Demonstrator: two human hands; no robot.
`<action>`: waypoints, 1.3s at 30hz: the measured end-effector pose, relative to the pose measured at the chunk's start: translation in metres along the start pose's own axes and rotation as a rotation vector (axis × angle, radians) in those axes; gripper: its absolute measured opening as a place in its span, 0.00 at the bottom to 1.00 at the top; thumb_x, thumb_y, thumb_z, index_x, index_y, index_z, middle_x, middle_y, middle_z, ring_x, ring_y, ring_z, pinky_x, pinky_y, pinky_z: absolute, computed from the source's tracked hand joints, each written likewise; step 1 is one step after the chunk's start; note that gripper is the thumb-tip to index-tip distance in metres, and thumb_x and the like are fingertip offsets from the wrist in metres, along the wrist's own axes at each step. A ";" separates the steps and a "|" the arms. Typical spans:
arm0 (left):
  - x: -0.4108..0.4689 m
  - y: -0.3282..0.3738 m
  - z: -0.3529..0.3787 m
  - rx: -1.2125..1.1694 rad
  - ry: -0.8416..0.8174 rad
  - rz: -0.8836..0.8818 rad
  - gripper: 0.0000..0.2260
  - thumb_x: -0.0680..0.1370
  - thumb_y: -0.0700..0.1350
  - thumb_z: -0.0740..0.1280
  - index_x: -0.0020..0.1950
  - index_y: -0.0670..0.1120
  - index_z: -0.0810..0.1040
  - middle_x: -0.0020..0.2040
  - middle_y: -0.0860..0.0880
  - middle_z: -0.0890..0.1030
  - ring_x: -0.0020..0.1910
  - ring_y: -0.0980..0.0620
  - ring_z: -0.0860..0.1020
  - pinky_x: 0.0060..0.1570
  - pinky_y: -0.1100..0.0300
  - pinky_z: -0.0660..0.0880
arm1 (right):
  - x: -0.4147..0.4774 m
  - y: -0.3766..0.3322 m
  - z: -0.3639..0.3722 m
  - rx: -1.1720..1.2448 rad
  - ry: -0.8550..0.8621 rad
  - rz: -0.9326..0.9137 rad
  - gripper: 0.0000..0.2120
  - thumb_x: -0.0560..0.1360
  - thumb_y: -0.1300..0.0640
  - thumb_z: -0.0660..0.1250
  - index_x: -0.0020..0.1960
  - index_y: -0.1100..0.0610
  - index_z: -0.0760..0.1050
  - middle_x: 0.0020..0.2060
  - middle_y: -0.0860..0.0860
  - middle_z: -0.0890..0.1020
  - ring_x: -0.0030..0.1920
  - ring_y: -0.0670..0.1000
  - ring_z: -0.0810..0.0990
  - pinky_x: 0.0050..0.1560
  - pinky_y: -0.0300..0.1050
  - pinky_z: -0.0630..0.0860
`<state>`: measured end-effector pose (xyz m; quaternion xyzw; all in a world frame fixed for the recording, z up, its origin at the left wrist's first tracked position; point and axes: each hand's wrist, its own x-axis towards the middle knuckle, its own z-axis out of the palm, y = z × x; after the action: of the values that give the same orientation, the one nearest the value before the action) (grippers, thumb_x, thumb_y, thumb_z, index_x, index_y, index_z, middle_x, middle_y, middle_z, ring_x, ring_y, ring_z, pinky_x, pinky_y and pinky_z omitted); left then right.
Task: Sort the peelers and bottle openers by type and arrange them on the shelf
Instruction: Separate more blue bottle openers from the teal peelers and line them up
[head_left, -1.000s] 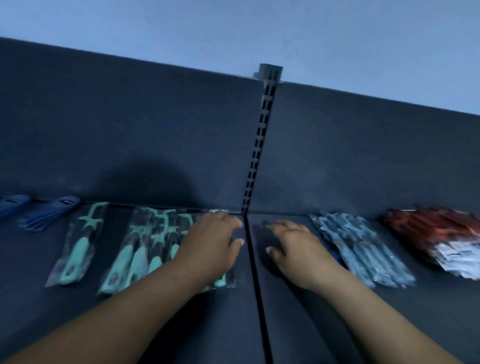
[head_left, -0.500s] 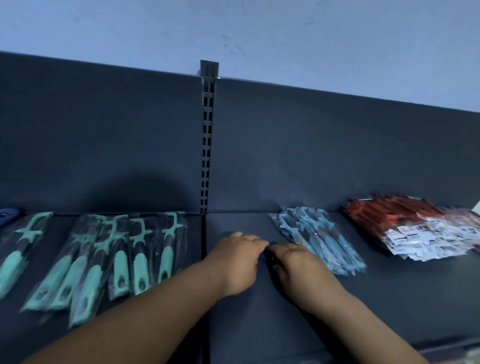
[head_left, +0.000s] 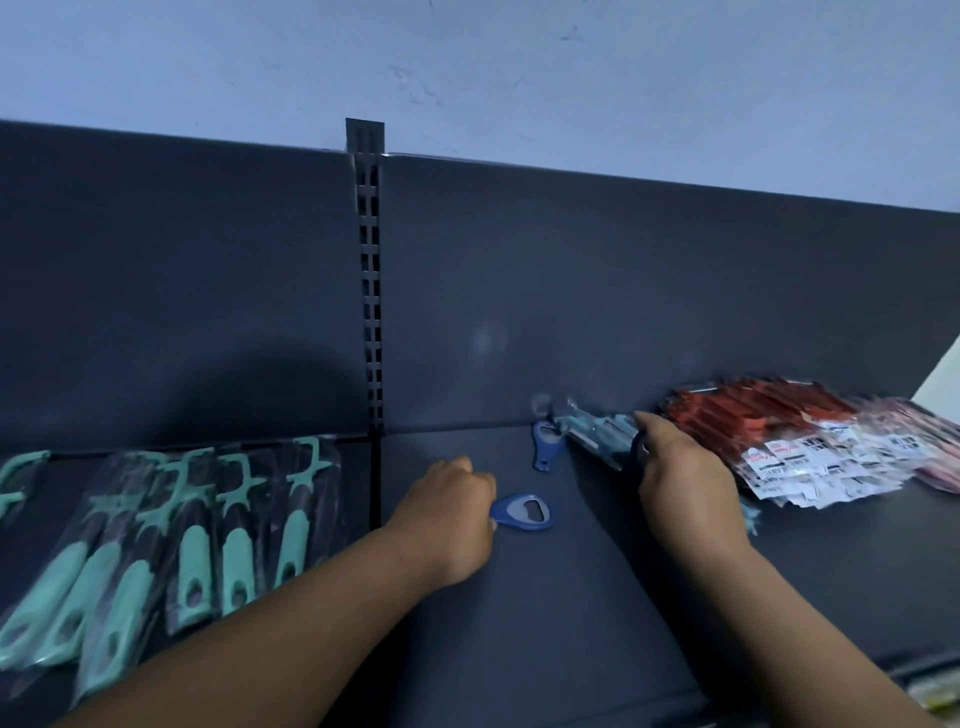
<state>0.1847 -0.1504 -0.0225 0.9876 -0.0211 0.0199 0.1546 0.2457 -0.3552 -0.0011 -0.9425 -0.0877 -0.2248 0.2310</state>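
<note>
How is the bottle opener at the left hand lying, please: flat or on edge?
Flat: the bottle opener shows its broad face and metal opening, narrow end at the left hand.

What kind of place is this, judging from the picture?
Likely a shop or stockroom: a dark metal shelf with a slotted upright, packaged green peelers laid in a row, and red packs bearing white printed labels. The left hand holds a blue opener.

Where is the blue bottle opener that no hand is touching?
Head view, right of centre: the free bottle opener lies near the back panel, beside the light-blue peelers.
</note>
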 end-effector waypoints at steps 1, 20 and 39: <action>0.001 0.001 -0.001 -0.019 -0.012 -0.013 0.07 0.79 0.46 0.63 0.54 0.44 0.75 0.50 0.49 0.69 0.52 0.51 0.68 0.50 0.60 0.67 | 0.000 0.001 0.001 -0.017 0.007 -0.003 0.25 0.74 0.68 0.58 0.69 0.54 0.71 0.60 0.55 0.80 0.58 0.57 0.79 0.55 0.43 0.70; 0.000 0.017 -0.028 -1.444 -0.291 -0.591 0.14 0.83 0.48 0.56 0.47 0.42 0.76 0.31 0.44 0.80 0.27 0.50 0.77 0.30 0.60 0.75 | -0.007 -0.073 0.031 1.063 -0.312 0.272 0.11 0.78 0.70 0.58 0.42 0.59 0.74 0.30 0.51 0.79 0.26 0.40 0.75 0.32 0.32 0.73; -0.023 -0.032 -0.028 -1.311 -0.017 -0.607 0.10 0.83 0.47 0.55 0.44 0.47 0.71 0.30 0.48 0.73 0.24 0.55 0.65 0.25 0.66 0.66 | 0.020 -0.064 0.074 -0.259 -0.426 0.029 0.26 0.77 0.41 0.59 0.69 0.57 0.65 0.65 0.59 0.71 0.65 0.61 0.68 0.64 0.53 0.68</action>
<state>0.1624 -0.1109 -0.0066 0.6541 0.2451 -0.0482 0.7139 0.2743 -0.2623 -0.0249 -0.9916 -0.0913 -0.0270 0.0877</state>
